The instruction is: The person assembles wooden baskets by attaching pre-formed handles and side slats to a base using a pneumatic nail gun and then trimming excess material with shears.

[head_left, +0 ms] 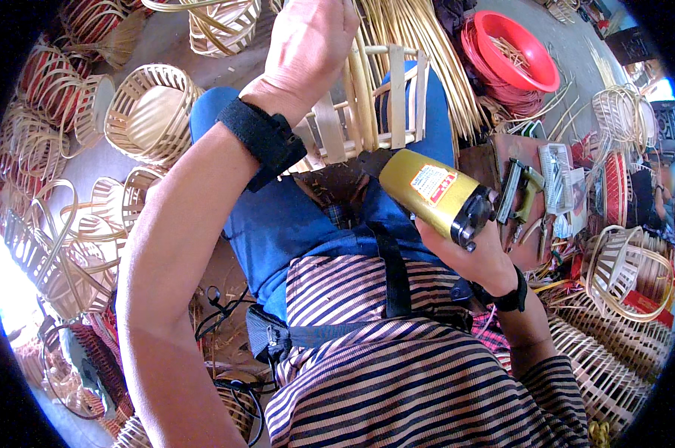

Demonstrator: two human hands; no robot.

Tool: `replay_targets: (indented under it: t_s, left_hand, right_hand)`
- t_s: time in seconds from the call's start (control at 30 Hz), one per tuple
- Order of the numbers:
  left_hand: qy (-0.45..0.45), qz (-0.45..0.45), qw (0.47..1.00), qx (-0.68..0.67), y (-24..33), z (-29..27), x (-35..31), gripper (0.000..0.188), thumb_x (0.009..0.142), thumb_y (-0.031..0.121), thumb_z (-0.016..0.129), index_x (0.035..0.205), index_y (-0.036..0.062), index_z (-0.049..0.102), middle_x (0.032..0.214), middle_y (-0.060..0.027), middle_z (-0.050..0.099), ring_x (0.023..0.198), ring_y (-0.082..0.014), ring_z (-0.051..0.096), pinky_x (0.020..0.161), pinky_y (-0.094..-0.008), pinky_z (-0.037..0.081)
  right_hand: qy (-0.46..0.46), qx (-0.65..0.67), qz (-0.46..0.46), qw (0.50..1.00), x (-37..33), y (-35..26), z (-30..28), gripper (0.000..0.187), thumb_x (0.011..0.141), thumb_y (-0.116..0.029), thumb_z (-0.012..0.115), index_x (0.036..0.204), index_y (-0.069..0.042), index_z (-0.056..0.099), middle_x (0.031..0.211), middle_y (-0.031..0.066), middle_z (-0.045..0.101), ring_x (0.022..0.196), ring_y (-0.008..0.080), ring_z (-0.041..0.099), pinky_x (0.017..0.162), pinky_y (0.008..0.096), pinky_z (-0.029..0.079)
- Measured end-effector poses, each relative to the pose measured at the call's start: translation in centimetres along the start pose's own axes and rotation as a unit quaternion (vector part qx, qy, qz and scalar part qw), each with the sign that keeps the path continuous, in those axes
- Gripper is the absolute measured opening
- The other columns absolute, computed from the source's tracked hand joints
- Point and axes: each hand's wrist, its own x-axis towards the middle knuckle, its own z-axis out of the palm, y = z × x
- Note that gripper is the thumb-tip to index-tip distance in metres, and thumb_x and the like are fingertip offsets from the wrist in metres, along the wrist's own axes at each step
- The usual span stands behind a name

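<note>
A basket frame of pale wooden slats and round rods rests across my blue-jeaned knees. My left hand reaches over it from the left, closed at its rods near the picture's top edge; the fingertips are mostly out of sight. In my right hand, wrapped round its grip, is a yellow-green power tool with a barrel-shaped body, a label and a black end cap. The tool's dark nose points toward the basket's lower rim. Whether it touches the rim, I cannot tell.
Finished baskets crowd the left side. Long pale canes lie ahead, beside a red basin on coiled red strands. On a board at the right are a green tool and a clear tray. More baskets stand behind these.
</note>
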Motion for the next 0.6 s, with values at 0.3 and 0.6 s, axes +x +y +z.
replay_targets:
  t_s: [0.3, 0.6]
  left_hand:
    - [0.005, 0.034, 0.999, -0.004, -0.1, 0.1, 0.1, 0.044, 0.070, 0.001, 0.043, 0.112, -0.0029, 0.033, 0.094, -0.0253, 0.043, 0.083, -0.0393, 0.043, 0.073, -0.0408, 0.038]
    - [0.043, -0.141, 0.982, -0.120, -0.9, 0.7, 0.2, 0.044, 0.076, 0.019, 0.049, 0.114, 0.0001, 0.035, 0.084, -0.0143, 0.048, 0.072, -0.0235, 0.048, 0.067, -0.0339, 0.042]
  right_hand:
    - [-0.003, 0.015, -0.006, 1.000, 0.4, -0.4, 0.0, 0.028, 0.062, -0.013, 0.063, 0.087, -0.002, 0.055, 0.078, 0.0115, 0.058, 0.071, 0.0267, 0.056, 0.065, 0.0325, 0.045]
    - [0.040, 0.166, 0.081, 0.982, 0.7, -1.1, -1.3, 0.026, 0.067, -0.004, 0.060, 0.092, 0.002, 0.054, 0.087, 0.0095, 0.059, 0.080, 0.0162, 0.057, 0.071, 0.0274, 0.044]
